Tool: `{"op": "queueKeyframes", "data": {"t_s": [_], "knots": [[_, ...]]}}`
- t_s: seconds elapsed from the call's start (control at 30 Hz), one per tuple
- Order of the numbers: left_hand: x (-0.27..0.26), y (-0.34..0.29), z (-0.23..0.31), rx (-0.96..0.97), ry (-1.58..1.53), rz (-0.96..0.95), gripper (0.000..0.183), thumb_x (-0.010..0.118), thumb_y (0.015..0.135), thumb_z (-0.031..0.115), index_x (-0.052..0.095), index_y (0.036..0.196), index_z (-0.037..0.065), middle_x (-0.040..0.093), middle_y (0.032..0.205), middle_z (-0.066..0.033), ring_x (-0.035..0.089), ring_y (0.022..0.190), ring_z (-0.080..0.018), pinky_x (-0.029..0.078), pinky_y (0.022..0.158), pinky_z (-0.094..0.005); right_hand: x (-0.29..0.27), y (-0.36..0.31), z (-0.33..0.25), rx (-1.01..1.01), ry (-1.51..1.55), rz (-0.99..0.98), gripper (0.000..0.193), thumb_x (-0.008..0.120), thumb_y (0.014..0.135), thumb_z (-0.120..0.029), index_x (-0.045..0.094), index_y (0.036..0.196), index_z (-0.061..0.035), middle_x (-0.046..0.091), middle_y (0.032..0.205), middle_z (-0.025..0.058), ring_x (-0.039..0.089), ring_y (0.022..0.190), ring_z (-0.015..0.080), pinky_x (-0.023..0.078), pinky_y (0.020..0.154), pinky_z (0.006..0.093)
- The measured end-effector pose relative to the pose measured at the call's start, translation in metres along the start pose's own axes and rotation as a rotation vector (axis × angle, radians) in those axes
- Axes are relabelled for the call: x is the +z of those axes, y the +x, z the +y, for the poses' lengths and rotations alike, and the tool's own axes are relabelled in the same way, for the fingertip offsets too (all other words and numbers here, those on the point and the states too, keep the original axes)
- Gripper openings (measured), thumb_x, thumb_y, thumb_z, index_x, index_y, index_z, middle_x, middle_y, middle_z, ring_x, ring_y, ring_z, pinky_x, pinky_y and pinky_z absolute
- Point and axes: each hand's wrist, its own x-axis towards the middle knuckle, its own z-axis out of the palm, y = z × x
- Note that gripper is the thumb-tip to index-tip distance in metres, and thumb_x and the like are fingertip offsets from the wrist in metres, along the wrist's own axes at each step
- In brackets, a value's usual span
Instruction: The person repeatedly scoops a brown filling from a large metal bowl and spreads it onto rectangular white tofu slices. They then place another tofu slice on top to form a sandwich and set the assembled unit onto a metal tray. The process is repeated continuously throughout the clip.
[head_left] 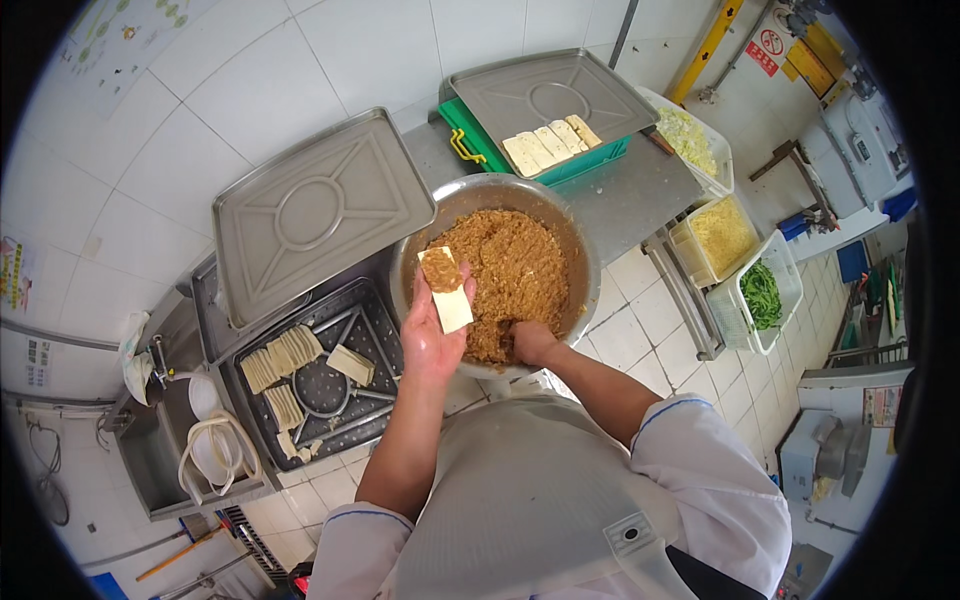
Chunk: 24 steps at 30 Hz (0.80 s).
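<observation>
While the left hand (432, 335) cups a pale tofu slice (450, 298) topped with filling over the steel bowl's (590, 270) near-left rim, the right hand (533, 343) digs curled into the minced filling (515, 265) — fingers buried, can't tell their grip. Overload it and that thin slice could well snap.

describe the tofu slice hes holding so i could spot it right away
Find the big metal bowl of brown filling at the centre. Over its left rim, the left hand holds a pale tofu slice. Unlike the bare slices on the trays, it carries a filling dab.
</observation>
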Motion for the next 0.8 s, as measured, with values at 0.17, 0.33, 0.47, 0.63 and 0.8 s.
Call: {"op": "queueKeyframes", "data": {"t_s": [0.17, 0.33, 0.47, 0.63, 0.8], "knots": [[-0.002, 0.007, 0.001, 0.018, -0.018, -0.001, 0.044, 0.042, 0.117, 0.029, 0.048, 0.154, 0.007, 0.058, 0.15, -0.0128, 0.055, 0.143, -0.0328, 0.045, 0.122, -0.0488, -0.021, 0.003, 0.011, -0.175, -0.087, -0.096, 0.034, 0.069, 0.084, -0.024, 0.08, 0.106, -0.0003, 0.077, 0.104, 0.0256, 0.074, 0.101, 0.0441, 0.059, 0.092, 0.0514], [-0.01, 0.006, 0.004, 0.015, -0.026, 0.056, 0.044, 0.044, 0.116, 0.028, 0.047, 0.156, 0.01, 0.061, 0.147, -0.0082, 0.058, 0.139, -0.028, 0.047, 0.12, -0.0463, -0.014, 0.006, 0.017, -0.129, -0.062, -0.118, 0.033, 0.072, 0.082, -0.029, 0.081, 0.099, -0.0013, 0.077, 0.101, 0.0236, 0.074, 0.096, 0.0435, 0.059, 0.087, 0.0493], [-0.02, 0.006, 0.003, 0.024, -0.014, 0.059, 0.045, 0.046, 0.115, 0.027, 0.045, 0.158, 0.012, 0.059, 0.149, -0.006, 0.058, 0.139, -0.0261, 0.047, 0.12, -0.0453, -0.06, -0.013, 0.013, -0.121, 0.216, -0.17, 0.032, 0.077, 0.088, -0.031, 0.08, 0.098, -0.0013, 0.079, 0.093, 0.0169, 0.075, 0.085, 0.0305, 0.058, 0.079, 0.0424], [-0.026, 0.011, -0.007, 0.041, -0.022, 0.12, 0.042, 0.042, 0.117, 0.029, 0.051, 0.153, 0.009, 0.062, 0.147, -0.0083, 0.059, 0.138, -0.0283, 0.048, 0.119, -0.047, -0.13, -0.056, -0.046, -0.2, 1.019, 0.018, 0.025, 0.074, 0.101, -0.022, 0.077, 0.111, 0.0004, 0.075, 0.094, 0.0042, 0.066, 0.084, 0.011, 0.054, 0.075, 0.03], [-0.019, 0.014, -0.015, -0.034, 0.014, 0.122, 0.045, 0.04, 0.117, 0.032, 0.046, 0.159, 0.016, 0.06, 0.151, -0.0059, 0.058, 0.139, -0.0263, 0.04, 0.122, -0.0468, -0.155, -0.073, -0.113, -0.344, 1.211, 0.253, 0.023, 0.069, 0.105, -0.016, 0.074, 0.118, 0.0018, 0.076, 0.099, 0.0077, 0.068, 0.083, 0.0169, 0.055, 0.079, 0.0306]]}}
